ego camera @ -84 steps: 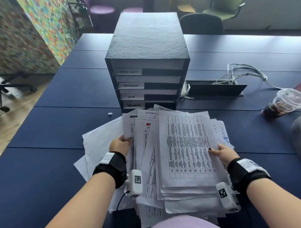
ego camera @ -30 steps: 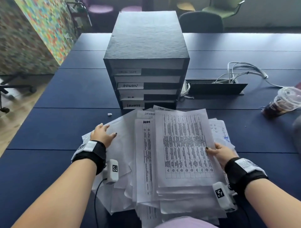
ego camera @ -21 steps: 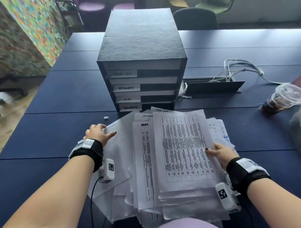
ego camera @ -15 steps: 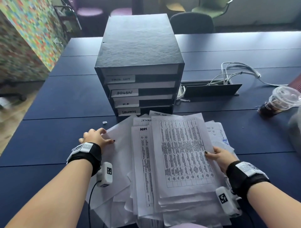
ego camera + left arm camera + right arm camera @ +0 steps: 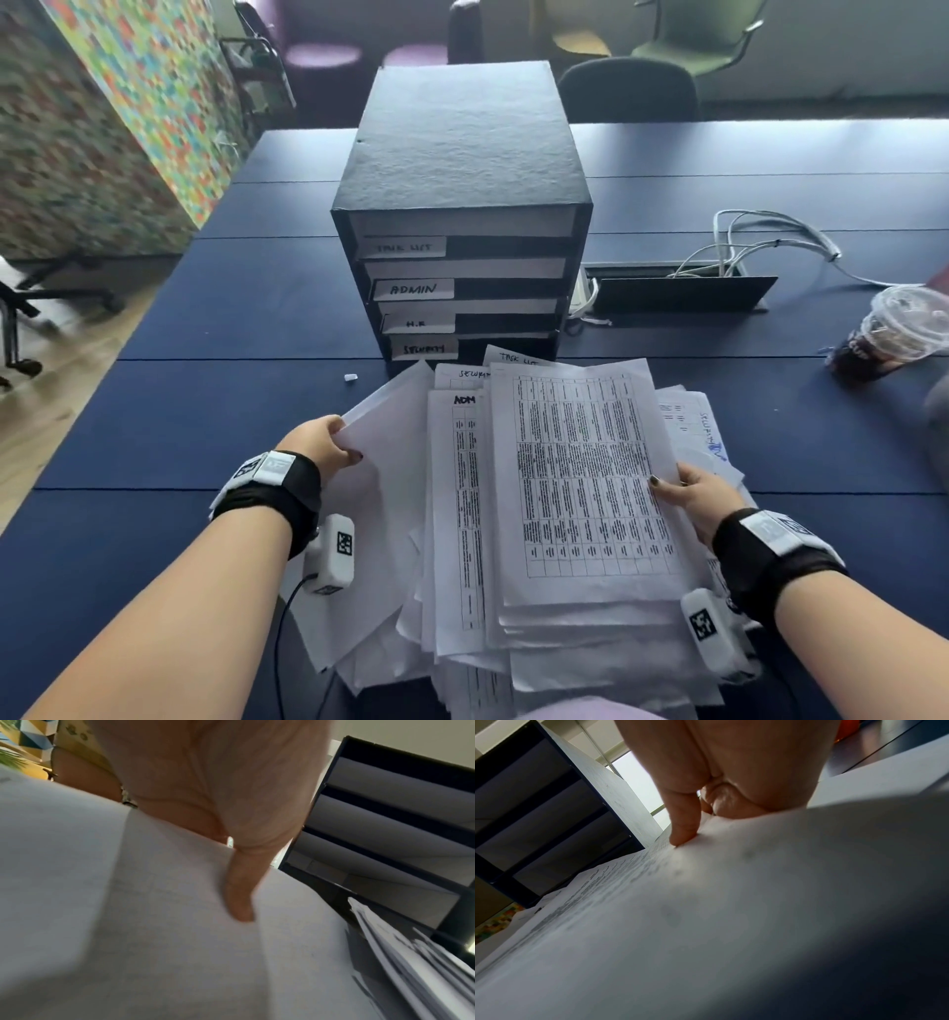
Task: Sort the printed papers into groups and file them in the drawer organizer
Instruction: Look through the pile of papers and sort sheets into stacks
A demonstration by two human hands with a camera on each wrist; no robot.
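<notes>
A loose pile of printed papers (image 5: 580,493) lies on the blue table (image 5: 205,411) in front of me. Behind it stands a black drawer organizer (image 5: 462,216) with labelled drawers reading TASK LIST, ADMIN, H.R and SECURITY. My left hand (image 5: 328,447) pinches the left edge of blank-backed sheets (image 5: 180,923), thumb on top. My right hand (image 5: 688,493) grips the right edge of the top stack, its thumb pressing on the printed table sheet (image 5: 680,882). The fingers under the paper are hidden.
A plastic cup with a dark drink (image 5: 893,334) stands at the right. A cable box with white cables (image 5: 719,277) sits right of the organizer. A small white scrap (image 5: 350,377) lies left of the pile. Chairs (image 5: 626,87) stand beyond the table.
My left hand left the middle of the pile, moved out to the left sheets, and now pinches their edge. The right hand has kept its hold on the stack.
</notes>
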